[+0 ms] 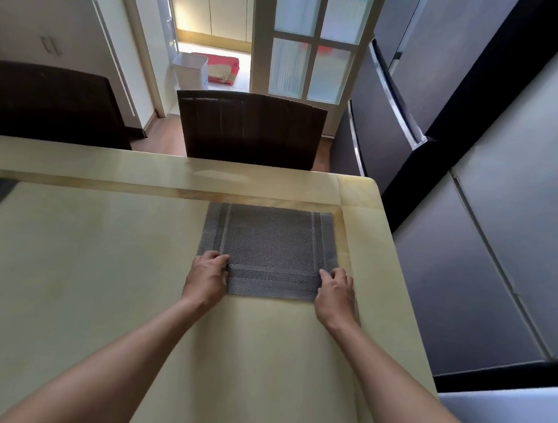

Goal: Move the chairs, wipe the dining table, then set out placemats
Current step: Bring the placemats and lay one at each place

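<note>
Grey woven rectangular placemat lies flat near far right corner of pale yellow stone dining table. Left hand and right hand pinch its near corners, fingers curled. Judgement: wiping likely done, placemat-setting under way, more places left.

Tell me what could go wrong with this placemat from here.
The placemat sits close to the far right corner of the table; a push from the left hand could skew it over the inlaid border. Its near strip looks folded between both hands; if the right hand lets go early, a crease may stay.
</note>
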`<state>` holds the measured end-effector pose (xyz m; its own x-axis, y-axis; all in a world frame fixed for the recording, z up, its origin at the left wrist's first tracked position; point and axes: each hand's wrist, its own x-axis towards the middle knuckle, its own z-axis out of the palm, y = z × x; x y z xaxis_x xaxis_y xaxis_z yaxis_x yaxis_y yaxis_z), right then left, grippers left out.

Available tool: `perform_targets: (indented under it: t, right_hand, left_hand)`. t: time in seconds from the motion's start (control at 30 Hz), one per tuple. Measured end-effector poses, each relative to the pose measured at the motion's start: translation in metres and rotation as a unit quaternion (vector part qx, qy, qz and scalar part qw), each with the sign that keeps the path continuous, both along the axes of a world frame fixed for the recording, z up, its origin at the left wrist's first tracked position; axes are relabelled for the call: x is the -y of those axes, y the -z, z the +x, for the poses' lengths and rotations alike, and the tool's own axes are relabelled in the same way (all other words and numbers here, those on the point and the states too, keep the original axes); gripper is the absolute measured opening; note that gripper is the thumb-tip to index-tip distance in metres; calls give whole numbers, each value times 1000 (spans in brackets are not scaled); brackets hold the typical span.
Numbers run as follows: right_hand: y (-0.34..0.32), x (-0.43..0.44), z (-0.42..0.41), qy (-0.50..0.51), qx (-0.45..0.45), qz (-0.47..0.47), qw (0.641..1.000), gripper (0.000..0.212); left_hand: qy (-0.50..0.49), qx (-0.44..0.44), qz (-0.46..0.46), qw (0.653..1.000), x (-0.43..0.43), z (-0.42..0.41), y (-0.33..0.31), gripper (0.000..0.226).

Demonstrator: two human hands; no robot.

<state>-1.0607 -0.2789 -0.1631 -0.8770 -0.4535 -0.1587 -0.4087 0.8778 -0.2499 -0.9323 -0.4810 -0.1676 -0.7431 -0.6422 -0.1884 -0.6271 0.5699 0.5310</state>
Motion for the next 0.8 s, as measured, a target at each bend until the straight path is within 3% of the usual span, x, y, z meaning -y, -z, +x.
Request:
perform_targets:
  t: [0.17,0.4,0.67,0.8]
  right_hand:
    - [-18,-8,26,7,26,-27,999,41]
    - [-48,-53,109,57,100,-49,992,41]
    - [-44,-115,241,142,181,-11,973,11]
    - [-38,-132,282,192,210,8,959,29]
  left_hand:
    - [-30,-10,28,999,-5,30,-22,43]
    - [-102,33,63,992,-33,150,-39,32]
    - [-165,104,85,977,-81,274,-27,28]
    - [-191,140,93,967,-93,304,-22,39]
